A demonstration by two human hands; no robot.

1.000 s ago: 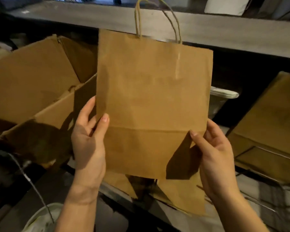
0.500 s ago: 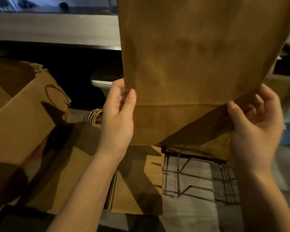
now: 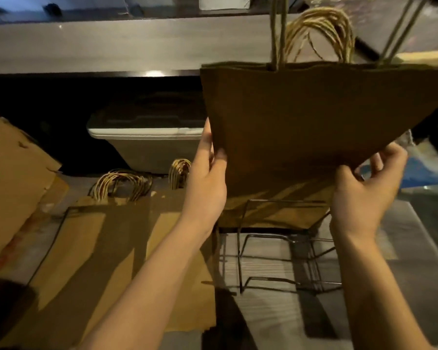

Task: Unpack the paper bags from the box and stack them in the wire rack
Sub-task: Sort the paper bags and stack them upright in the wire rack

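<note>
Dim light falls on a steel shelf [image 3: 111, 41] along the back, with a grey bin [image 3: 147, 145] tucked under it. Both arms reach forward over the table [image 3: 276, 322].

The left grip [image 3: 205, 183] pinches the bag [image 3: 314, 117] at its lower left edge, thumb on the near face and fingers behind. The right grip [image 3: 364, 195] holds the lower right corner the same way. So both grips are closed on one flat bag, which hangs upright between them with its twine handles pointing up.

Just below the grips, between the forearms, stands the rack [image 3: 276, 263]. At its far side a stack [image 3: 271, 210] of bags seems to lean; more twine handles show above the held bag's top edge, probably belonging to that stack.

Left of the left grip, loose bags [image 3: 99, 248] lie flat. Further left is the box [image 3: 13, 188].

A second ago the bag was held up beside the box. Half a second ago it filled the upper view, its top out of sight. Now its top edge and handles are in view, and it sits right above the rack, near the stack. The carry looks finished. What remains, I judge, is lowering the bag into the rack against the stack and letting go; the loose bags suggest more trips to come.
</note>
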